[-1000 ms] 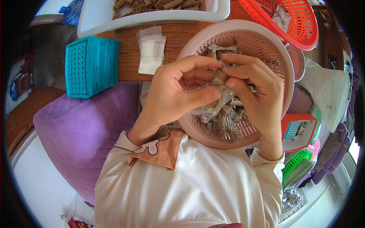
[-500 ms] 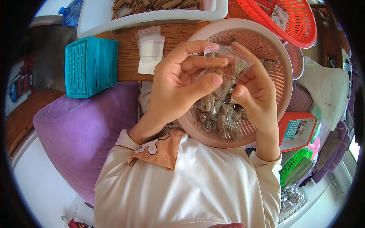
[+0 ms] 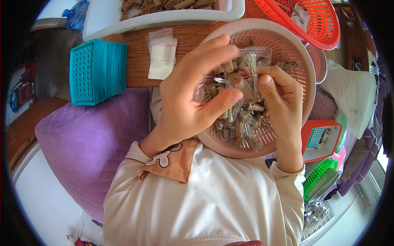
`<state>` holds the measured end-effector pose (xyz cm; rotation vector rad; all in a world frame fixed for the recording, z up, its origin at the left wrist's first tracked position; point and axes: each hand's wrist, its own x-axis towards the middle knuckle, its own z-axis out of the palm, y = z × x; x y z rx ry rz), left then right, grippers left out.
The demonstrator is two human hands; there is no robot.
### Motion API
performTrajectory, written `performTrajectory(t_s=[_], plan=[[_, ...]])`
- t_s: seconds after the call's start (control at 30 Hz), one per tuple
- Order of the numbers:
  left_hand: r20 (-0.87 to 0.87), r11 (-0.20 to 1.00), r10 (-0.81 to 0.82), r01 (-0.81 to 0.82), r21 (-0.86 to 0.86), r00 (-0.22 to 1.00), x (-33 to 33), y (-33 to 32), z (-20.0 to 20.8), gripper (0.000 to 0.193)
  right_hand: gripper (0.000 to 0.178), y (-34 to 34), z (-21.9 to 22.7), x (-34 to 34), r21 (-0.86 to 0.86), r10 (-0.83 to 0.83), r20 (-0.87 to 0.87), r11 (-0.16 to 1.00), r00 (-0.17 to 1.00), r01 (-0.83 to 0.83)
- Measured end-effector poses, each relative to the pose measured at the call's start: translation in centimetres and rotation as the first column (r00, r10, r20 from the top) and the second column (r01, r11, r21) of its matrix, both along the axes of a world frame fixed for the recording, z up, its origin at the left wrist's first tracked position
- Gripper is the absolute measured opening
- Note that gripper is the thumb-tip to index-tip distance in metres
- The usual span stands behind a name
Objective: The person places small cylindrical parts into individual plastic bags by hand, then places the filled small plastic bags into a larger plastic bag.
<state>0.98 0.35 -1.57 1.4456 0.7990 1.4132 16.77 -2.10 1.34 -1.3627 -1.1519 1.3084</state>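
- A small clear bag (image 3: 253, 80) is held up above the near-middle of a beige-pink basket (image 3: 308, 88), in front of the person and right of the wooden surface's (image 3: 137, 61) bare stretch.
- The right hand (image 3: 283, 92) is closed on the bag's right edge, thumb on the near face, with fingertips showing through the plastic from behind.
- The left hand (image 3: 184, 84) is spread, thumb and fingers well apart with nothing gripped between them; its fingers are blurred. Whether its thumb tip brushes the bag cannot be told.
- The key relation: the bag lies to the right of the left hand's gap and directly left of the right hand's grip, so the right hand is the nearer, already in contact.
- Inside the bag, a pale bundle of strands (image 3: 251, 61) has its long axis running near to far, leaning only slightly, bound around the middle and fanned at the far end.
- Below the hands, the basket holds brown tube-like pieces (image 3: 253, 107) and crumpled clear packets (image 3: 246, 130).
- A flat pile of clear bags with white paper (image 3: 162, 57) lies left of the basket, between it and a stack of turquoise baskets (image 3: 98, 71).
- A white tub (image 3: 172, 18) stands at the far side, a red basket (image 3: 326, 28) at far right.
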Motion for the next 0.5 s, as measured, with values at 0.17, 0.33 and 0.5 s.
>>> performTrajectory(t_s=[0.17,0.33,0.5], plan=[[-0.376,0.988,-0.006,0.064,0.142,0.927,-0.3,0.5,1.6,0.037,0.016,-0.2,0.6,-0.3,0.053,0.048,0.243,0.997,0.969,-0.063],[-0.378,0.992,-0.008,0.054,0.111,0.926,0.0,0.4,1.2,0.033,0.014,0.1,0.7,-1.0,0.030,-0.046,0.119,0.999,0.992,0.043],[-0.295,0.996,-0.060,0.078,0.051,0.954,0.4,0.1,1.1,0.024,0.016,0.1,0.3,-0.9,0.076,0.003,0.233,0.997,0.972,-0.021]])
